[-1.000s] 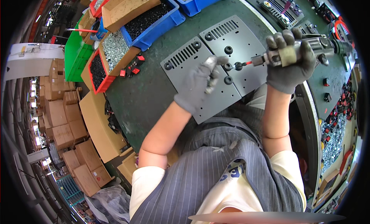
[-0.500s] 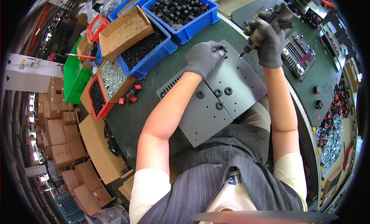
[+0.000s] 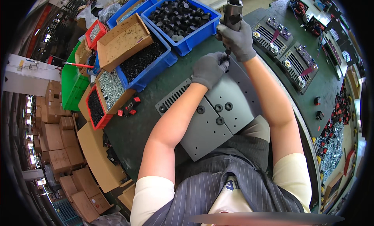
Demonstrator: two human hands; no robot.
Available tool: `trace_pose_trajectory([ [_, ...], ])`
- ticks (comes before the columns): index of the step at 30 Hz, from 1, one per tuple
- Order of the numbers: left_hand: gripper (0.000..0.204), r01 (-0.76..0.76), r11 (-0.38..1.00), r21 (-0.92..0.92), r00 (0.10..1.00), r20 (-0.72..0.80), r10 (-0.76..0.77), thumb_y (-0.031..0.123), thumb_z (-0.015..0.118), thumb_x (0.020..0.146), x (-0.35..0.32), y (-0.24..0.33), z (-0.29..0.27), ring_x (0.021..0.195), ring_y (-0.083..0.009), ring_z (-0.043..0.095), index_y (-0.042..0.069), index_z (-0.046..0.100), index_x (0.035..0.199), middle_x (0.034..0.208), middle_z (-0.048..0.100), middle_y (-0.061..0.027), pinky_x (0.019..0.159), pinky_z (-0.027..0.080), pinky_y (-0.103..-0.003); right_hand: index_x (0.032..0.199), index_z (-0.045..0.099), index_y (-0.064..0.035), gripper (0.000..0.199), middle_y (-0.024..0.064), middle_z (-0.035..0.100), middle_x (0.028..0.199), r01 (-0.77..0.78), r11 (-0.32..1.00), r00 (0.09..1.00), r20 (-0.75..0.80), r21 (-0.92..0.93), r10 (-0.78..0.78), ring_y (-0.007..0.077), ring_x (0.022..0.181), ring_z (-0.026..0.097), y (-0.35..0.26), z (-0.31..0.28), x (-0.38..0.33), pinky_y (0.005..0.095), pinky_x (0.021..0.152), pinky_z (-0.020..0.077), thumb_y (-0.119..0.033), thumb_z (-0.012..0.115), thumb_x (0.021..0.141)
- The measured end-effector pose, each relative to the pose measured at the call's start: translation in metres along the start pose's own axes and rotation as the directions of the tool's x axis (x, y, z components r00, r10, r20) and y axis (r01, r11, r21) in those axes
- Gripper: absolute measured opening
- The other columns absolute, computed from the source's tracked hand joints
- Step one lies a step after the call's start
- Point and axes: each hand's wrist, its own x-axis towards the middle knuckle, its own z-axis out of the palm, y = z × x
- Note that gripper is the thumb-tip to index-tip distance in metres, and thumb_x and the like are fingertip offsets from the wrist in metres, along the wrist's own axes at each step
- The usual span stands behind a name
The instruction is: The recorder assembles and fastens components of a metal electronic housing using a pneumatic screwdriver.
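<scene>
My right hand, in a grey glove, is wrapped round a power screwdriver held upright. Its bit points down at the far corner of a grey metal panel. Also gloved, my left hand is closed at that corner, its fingertips round a small black round piece, apparently a rubber foot, mostly hidden beside the bit. Several black rubber feet sit on the panel, which has small holes and a row of slots. The panel lies partly over my lap.
Left of the panel stand a blue bin of black rubber feet, another blue bin, a cardboard tray and a red bin. Two slotted assemblies lie on the green table to the right. Cartons are stacked far left.
My right hand has swung left with the screwdriver, bringing it upright with its bit at my left fingertips. My left hand stays at the panel's far corner; the whole view has shifted slightly.
</scene>
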Motion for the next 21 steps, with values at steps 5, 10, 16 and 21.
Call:
trace_pose_trajectory([
  [5, 0.034, 0.051, 0.997, -0.053, 0.999, 0.016, -0.050, 0.037, 0.067, 0.076, -0.002, 0.005, -0.009, 0.080, -0.0261, 0.063, 0.017, 0.066, 0.103, 0.090, 0.067, -0.0081, 0.069, 0.049, -0.036, 0.086, 0.056, 0.0004, 0.026, 0.0048, 0.059, 0.066, -0.012, 0.999, 0.998, 0.066, 0.045, 0.009, 0.0109, 0.055, 0.058, -0.001, 0.002, -0.001, 0.0243, 0.052, 0.0477, -0.016, 0.070, 0.071],
  [10, 0.035, 0.021, 0.998, 0.063, 0.999, 0.035, -0.023, 0.040, 0.066, 0.076, 0.001, 0.009, -0.011, 0.081, -0.0270, 0.063, 0.017, 0.066, 0.103, 0.088, 0.066, -0.0088, 0.069, 0.049, -0.037, 0.090, 0.056, 0.0005, 0.026, 0.0054, 0.059, 0.068, -0.028, 1.000, 0.996, 0.088, -0.008, 0.028, 0.0118, 0.056, 0.058, 0.003, 0.003, 0.007, 0.0251, 0.053, 0.0493, -0.014, 0.069, 0.072],
  [16, 0.034, 0.011, 0.993, 0.117, 1.000, 0.016, -0.013, 0.041, 0.065, 0.075, 0.005, 0.006, -0.009, 0.082, -0.0293, 0.063, 0.018, 0.066, 0.100, 0.089, 0.066, -0.0112, 0.069, 0.049, -0.039, 0.102, 0.051, 0.0030, 0.035, 0.0086, 0.059, 0.078, 0.055, 0.981, 0.994, 0.083, 0.187, -0.072, 0.0153, 0.064, 0.060, -0.038, 0.011, -0.008, 0.0291, 0.060, 0.0527, -0.009, 0.068, 0.074],
  [21, 0.031, 0.039, 0.999, -0.019, 0.996, 0.075, -0.037, 0.030, 0.065, 0.076, -0.001, 0.014, -0.017, 0.085, -0.0257, 0.064, 0.012, 0.065, 0.101, 0.092, 0.068, -0.0098, 0.075, 0.049, -0.036, 0.114, 0.046, -0.0033, 0.043, 0.0113, 0.055, 0.085, 0.033, 0.822, 0.999, 0.010, 0.569, -0.046, 0.0238, 0.074, 0.058, -0.097, 0.007, -0.094, 0.0377, 0.064, 0.0495, -0.008, 0.059, 0.074],
])
